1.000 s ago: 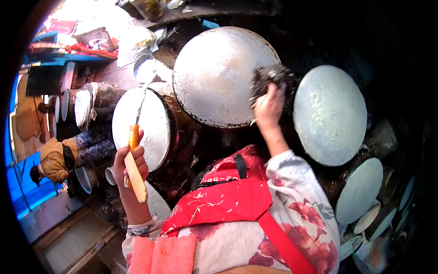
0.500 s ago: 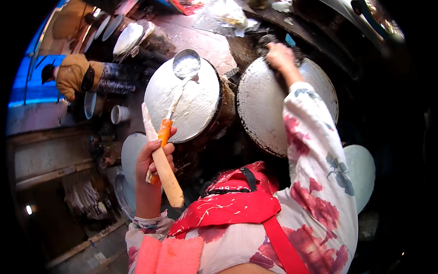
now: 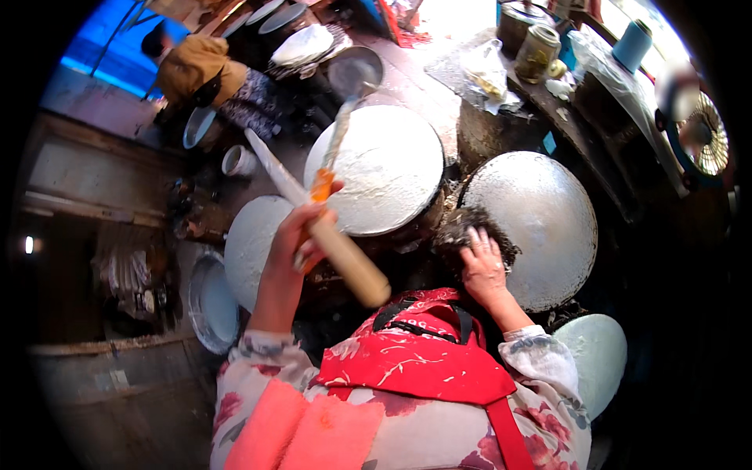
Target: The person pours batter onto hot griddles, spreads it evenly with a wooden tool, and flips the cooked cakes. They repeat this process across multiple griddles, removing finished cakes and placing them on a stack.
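Note:
My left hand is closed round two tools at once. One is a ladle with an orange grip, its bowl past the far edge of the left griddle. The other is a long wooden spatula with a whitened blade, crossing the ladle's handle. White batter covers the left round griddle in a thin layer. My right hand lies over a dark, bristly scrubbing pad, gripping it at the near-left edge of the right round griddle. That griddle's surface is bare and greyish.
White-topped rounds flank me, one at the left and one at the right. A metal basin stands at far left. Farther off are a person in a brown jacket, a white bucket, a glass jar and a fan.
My right hand has swept the scrubbing pad from the right griddle's far edge to its near-left edge. The ladle and spatula remain in my left hand. The whole view has shifted.

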`<state>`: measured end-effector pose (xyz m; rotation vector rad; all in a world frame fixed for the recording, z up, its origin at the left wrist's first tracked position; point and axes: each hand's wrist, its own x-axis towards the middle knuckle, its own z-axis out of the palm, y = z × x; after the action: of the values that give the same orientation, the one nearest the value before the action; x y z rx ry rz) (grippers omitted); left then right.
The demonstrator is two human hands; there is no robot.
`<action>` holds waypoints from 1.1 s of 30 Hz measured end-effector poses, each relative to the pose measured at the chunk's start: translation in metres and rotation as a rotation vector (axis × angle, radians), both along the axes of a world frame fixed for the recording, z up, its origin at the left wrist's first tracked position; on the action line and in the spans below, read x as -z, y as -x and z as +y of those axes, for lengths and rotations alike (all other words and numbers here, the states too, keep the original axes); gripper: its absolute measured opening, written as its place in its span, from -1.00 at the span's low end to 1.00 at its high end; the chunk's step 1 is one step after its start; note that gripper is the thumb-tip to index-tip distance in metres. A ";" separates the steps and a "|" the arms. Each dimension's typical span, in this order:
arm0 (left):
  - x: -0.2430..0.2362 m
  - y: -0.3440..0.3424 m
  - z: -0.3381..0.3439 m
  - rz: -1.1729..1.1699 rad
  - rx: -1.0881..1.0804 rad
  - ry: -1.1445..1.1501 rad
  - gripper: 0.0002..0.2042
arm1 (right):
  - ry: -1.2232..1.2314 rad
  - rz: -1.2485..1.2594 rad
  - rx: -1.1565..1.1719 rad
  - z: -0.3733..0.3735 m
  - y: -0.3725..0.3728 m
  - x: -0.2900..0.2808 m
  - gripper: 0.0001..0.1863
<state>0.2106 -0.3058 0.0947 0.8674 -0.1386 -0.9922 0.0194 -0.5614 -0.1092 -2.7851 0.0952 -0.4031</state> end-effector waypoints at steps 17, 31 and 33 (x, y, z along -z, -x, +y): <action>-0.006 0.024 0.038 0.260 -0.096 -0.136 -0.54 | -0.055 0.404 0.296 -0.140 -0.155 -0.023 -0.57; 0.015 -0.022 0.060 0.269 -0.025 -0.094 -0.57 | 0.061 0.066 0.335 -0.120 -0.137 0.039 -0.60; 0.012 -0.025 0.054 0.268 0.001 -0.075 -0.58 | 0.132 0.208 0.135 -0.084 -0.144 0.025 -0.66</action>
<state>0.2351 -0.2519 0.0825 0.7941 0.1273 -1.1101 0.1630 -0.6454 -0.1342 -2.9533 0.3176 -0.1547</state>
